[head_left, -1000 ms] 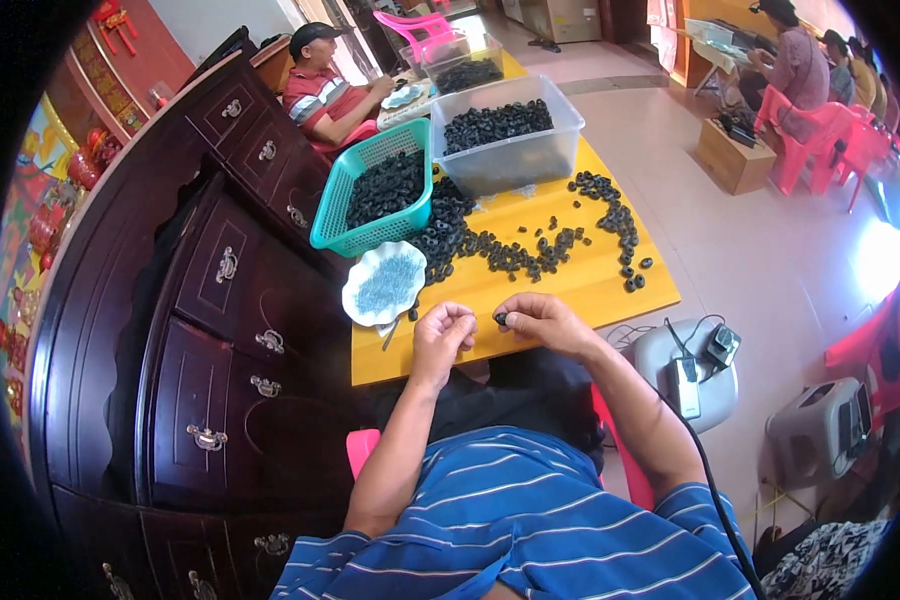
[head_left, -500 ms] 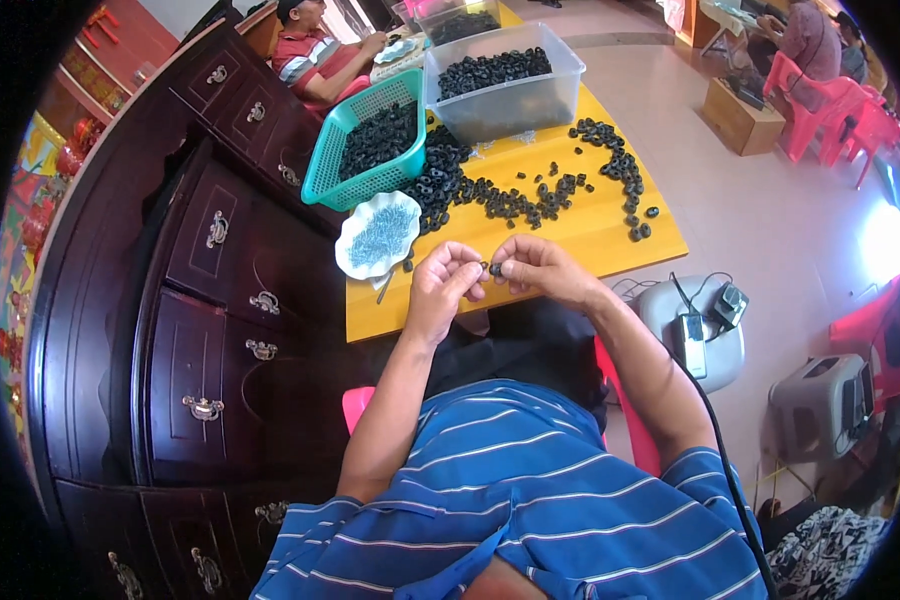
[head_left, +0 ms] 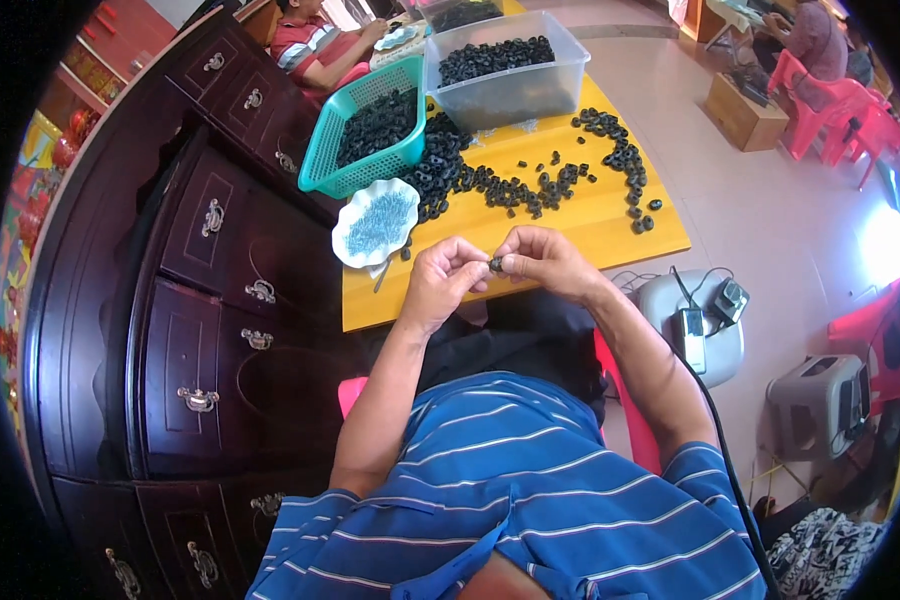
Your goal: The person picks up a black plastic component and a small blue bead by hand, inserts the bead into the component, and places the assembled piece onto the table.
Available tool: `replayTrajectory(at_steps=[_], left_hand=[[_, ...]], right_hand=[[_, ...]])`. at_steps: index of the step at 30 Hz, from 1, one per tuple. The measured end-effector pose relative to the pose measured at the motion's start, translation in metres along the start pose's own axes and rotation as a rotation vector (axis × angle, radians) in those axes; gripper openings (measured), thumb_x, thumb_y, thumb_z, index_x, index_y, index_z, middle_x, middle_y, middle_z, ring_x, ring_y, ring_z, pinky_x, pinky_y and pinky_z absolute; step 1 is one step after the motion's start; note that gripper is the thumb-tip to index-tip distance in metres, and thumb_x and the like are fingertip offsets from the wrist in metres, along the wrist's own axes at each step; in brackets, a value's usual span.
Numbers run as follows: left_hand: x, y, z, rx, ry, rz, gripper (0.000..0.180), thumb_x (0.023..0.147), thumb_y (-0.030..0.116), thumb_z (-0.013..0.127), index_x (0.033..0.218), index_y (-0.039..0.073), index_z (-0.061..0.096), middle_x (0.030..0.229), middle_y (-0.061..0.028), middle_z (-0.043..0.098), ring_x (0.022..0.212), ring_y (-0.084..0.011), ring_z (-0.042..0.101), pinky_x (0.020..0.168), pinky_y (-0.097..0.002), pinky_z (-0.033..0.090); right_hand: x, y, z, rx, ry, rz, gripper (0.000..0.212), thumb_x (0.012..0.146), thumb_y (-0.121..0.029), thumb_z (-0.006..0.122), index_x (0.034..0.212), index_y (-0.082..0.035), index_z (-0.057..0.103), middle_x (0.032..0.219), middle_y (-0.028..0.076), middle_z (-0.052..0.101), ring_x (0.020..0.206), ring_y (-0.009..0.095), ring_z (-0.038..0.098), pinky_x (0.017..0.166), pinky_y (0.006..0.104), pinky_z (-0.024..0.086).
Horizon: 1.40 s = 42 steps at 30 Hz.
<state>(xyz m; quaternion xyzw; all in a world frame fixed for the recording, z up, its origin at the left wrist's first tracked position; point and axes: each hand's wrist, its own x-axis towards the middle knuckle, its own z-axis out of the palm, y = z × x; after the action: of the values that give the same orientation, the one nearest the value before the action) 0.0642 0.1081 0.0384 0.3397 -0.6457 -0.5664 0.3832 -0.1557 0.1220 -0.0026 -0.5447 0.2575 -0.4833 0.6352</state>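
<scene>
Between the fingertips of both hands is a small black part [head_left: 496, 265], just over the near edge of the yellow table [head_left: 370, 310]. My left hand [head_left: 447, 275] pinches it from the left, and my right hand [head_left: 545, 262] grips it from the right. Its finer details are too small to make out. Beyond my hands, many similar black parts [head_left: 530, 193] lie loose on the table. To the left of them stands a white scalloped dish [head_left: 342, 236] with small bluish pins in it. A thin metal tool [head_left: 382, 277] rests beside the dish.
A green basket [head_left: 320, 170] and a clear plastic bin [head_left: 530, 100], both filled with black parts, stand at the table's far side. Dark wooden drawers [head_left: 200, 340] rise close on my left. A grey stool [head_left: 715, 360] with devices and cables is at right. Another person [head_left: 315, 45] sits beyond.
My fingertips have come together; the two black pieces held slightly apart before now meet as one between them. The view has shifted slightly.
</scene>
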Motion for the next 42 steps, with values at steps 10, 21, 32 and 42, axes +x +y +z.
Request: replayTrajectory(at_steps=[10,21,32,42], left_hand=[[0.001,-0.012,-0.004,0.232,-0.008,0.034,0.004,0.095,-0.003,0.064,0.095,0.001,0.065,0.085,-0.0021,0.069,0.073,-0.0069,0.066,0.067,-0.0222,0.055],[0.004,0.011,0.010,0.383,0.119,0.200,0.039,0.090,0.003,0.072,0.128,0.000,0.061,0.086,-0.0061,0.071,0.072,-0.0095,0.066,0.067,-0.0264,0.055],[0.011,0.009,0.032,0.960,0.274,0.444,0.045,0.080,0.012,0.080,0.121,0.005,0.065,0.102,-0.0124,0.069,0.084,-0.0294,0.070,0.075,-0.0398,0.057],[0.015,0.010,0.028,1.019,0.251,0.560,0.030,0.078,0.010,0.077,0.107,0.005,0.071,0.096,-0.0113,0.070,0.085,-0.0314,0.070,0.073,-0.0407,0.057]], right_hand=[[0.002,0.009,0.014,-0.460,0.212,-0.047,0.013,0.090,-0.014,0.073,0.096,-0.003,0.069,0.072,0.002,0.063,0.067,0.008,0.056,0.061,0.0276,0.047],[0.006,0.014,0.012,0.105,0.246,0.070,0.022,0.101,-0.019,0.067,0.114,-0.003,0.065,0.100,0.004,0.070,0.092,0.012,0.065,0.083,0.0271,0.054],[0.009,0.012,0.015,0.327,0.267,0.124,0.017,0.100,-0.020,0.068,0.109,-0.005,0.066,0.102,0.005,0.072,0.083,0.007,0.061,0.075,0.0211,0.048],[0.009,0.013,0.011,0.398,0.304,0.163,0.010,0.096,-0.016,0.071,0.098,-0.006,0.068,0.089,0.001,0.068,0.074,0.007,0.055,0.069,0.0204,0.046]])
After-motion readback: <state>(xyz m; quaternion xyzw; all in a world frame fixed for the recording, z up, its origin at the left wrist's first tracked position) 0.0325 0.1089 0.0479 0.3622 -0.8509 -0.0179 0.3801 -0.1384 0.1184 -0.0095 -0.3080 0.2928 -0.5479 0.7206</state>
